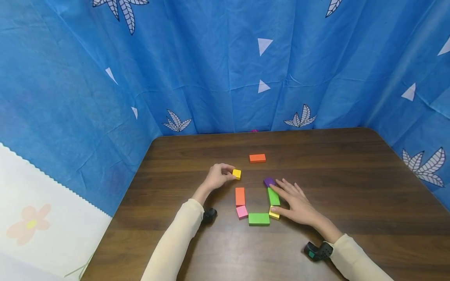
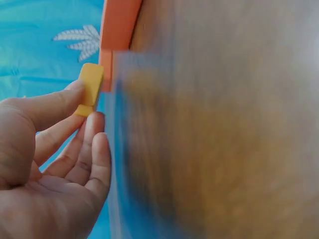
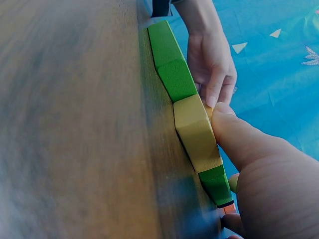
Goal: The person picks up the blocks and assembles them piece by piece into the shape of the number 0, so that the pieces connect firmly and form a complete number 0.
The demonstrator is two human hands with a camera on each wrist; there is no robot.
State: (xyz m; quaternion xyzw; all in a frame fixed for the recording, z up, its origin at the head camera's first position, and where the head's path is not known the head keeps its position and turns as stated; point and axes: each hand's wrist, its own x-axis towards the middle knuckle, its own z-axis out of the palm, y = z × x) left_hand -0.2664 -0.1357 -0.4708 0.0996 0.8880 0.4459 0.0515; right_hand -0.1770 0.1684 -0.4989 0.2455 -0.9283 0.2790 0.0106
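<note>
My left hand [image 1: 215, 177] pinches a small yellow block [image 1: 236, 174] between thumb and fingers at the left of the block arrangement. In the left wrist view, the pinched block [image 2: 91, 82] shows its narrow side. My right hand [image 1: 295, 205] lies with spread fingers along the right side of the arrangement. Its thumb rests at a second yellow block [image 1: 274, 215], seen large in the right wrist view. The index finger reaches over the green block [image 1: 273, 197] to the edge of the purple block [image 1: 268, 181]. These three blocks form a slightly bent line.
An orange block [image 1: 240, 196] and a pink block [image 1: 242, 212] form the left side. Another green block [image 1: 259, 219] lies at the front, and a separate orange block [image 1: 257, 158] farther back. The brown wooden table [image 1: 351, 175] meets a blue curtain [image 1: 225, 70].
</note>
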